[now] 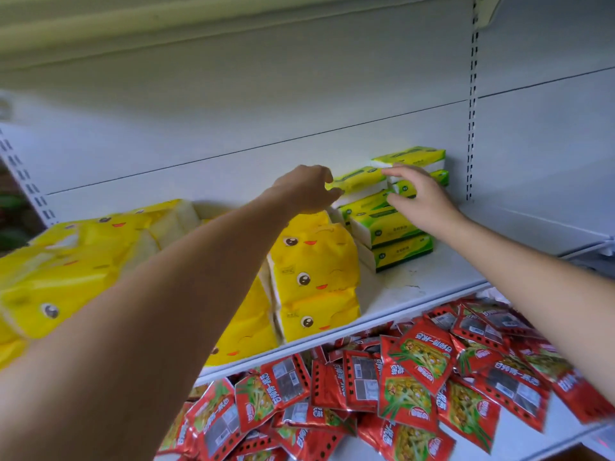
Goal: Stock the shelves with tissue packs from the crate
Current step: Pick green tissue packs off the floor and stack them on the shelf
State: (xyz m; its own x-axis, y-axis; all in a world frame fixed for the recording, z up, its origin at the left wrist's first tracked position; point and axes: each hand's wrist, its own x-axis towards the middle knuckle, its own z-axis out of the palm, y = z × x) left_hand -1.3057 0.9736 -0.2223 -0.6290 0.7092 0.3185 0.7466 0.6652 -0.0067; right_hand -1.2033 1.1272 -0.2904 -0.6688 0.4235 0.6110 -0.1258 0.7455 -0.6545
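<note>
A green-and-white tissue pack (361,181) lies tilted on top of a stack of green tissue packs (392,234) at the back right of the white shelf (432,277). My left hand (306,189) grips the pack's left end between thumb and curled fingers. My right hand (421,199) reaches in from the right, thumb and fairly straight fingers touching the pack's right end and the stack behind it. One more green pack (412,156) sits highest against the back wall. The crate is out of view.
Yellow tissue bundles with chick faces (312,261) fill the shelf's left and middle, right beside the green stack. Several red snack packets (416,377) lie heaped on the shelf below. A slotted upright (472,111) bounds the bay on the right.
</note>
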